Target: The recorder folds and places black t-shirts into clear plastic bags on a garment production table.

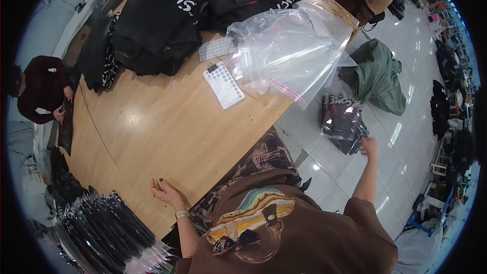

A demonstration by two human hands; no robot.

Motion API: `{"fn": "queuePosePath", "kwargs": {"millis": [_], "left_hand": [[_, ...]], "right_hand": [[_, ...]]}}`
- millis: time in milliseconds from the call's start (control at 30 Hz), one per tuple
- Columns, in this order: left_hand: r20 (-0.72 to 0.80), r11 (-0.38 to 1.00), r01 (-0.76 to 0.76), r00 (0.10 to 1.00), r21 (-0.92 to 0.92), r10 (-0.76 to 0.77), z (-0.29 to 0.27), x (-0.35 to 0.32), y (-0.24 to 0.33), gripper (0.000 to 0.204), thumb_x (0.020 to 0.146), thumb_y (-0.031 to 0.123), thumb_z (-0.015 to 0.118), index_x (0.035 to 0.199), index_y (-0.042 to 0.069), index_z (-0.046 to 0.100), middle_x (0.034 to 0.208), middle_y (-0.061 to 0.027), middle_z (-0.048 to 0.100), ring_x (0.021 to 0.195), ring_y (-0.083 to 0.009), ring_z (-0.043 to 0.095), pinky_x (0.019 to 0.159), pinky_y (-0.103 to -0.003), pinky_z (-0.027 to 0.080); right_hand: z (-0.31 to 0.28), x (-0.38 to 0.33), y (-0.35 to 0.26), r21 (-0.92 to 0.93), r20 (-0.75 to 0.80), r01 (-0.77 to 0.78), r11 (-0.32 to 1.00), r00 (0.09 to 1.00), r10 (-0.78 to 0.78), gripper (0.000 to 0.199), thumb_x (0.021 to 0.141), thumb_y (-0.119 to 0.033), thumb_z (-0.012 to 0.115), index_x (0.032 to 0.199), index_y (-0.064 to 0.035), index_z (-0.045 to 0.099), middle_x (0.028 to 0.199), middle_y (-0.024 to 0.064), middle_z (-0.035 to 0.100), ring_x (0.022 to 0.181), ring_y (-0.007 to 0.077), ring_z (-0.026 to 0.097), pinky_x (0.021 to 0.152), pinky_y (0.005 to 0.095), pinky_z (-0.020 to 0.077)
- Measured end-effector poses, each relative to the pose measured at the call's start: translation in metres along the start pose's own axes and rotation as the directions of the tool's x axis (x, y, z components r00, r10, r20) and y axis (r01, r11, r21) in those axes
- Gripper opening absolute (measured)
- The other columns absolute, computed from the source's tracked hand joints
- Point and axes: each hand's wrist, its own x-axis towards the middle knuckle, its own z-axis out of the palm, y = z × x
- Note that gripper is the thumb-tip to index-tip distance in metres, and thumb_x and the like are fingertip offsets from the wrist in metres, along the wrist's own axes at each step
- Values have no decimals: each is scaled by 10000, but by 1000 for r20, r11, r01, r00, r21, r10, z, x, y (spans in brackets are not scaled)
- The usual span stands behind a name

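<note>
My right hand [369, 148], out to the right past the table's edge, grips the lower corner of a folded dark garment in a clear plastic bag [341, 121]. Pale lettering shows through its upper part; whether it hangs or rests on something I cannot tell. Over the near part of the wooden table [152, 137], my left hand [167, 194] is palm up with its fingers apart and holds nothing. A sheet of small printed labels with a black clip [223, 85] lies farther up the tabletop, beside a pile of empty clear plastic bags [284, 45].
Black garments with white lettering [157, 25] are heaped at the table's far side. Bagged dark garments [101, 228] stand in a row at lower left. Green cloth [378, 73] lies to the right above the tiled floor [324, 172]. Other people [43, 89] work around the table.
</note>
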Motion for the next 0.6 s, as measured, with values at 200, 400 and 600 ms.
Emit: {"fn": "queuePosePath", "kwargs": {"millis": [200, 400, 600], "left_hand": [[79, 972, -223, 973, 73, 217, 42, -12, 51, 365, 845, 139, 547, 1172, -1, 464, 1218, -170, 437, 1170, -293, 401, 962, -388, 352], [399, 505, -631, 317, -589, 860, 117, -52, 221, 197, 736, 58, 649, 931, 71, 622, 1128, -159, 529, 1120, -330, 457, 944, -419, 362], [474, 418, -466, -5, -780, 880, 231, -122, 312, 186, 731, 109, 675, 909, 77, 633, 930, -95, 584, 959, -253, 552, 755, -350, 482]], "right_hand": [[67, -18, -195, 593, 199, 17, 805, 966, -167, 273, 862, -296, 566, 932, -33, 586, 787, 66, 614, 639, 153, 614, 503, 245, 492], [90, -11, -263, 858, 152, -27, 512, 967, -203, 228, 840, -266, 602, 902, -53, 553, 693, 8, 566, 568, 104, 553, 494, 224, 448], [78, -25, -286, 910, 128, 9, 414, 944, -303, 148, 806, -175, 635, 812, -71, 529, 635, -19, 510, 524, 91, 518, 456, 224, 423]]}}
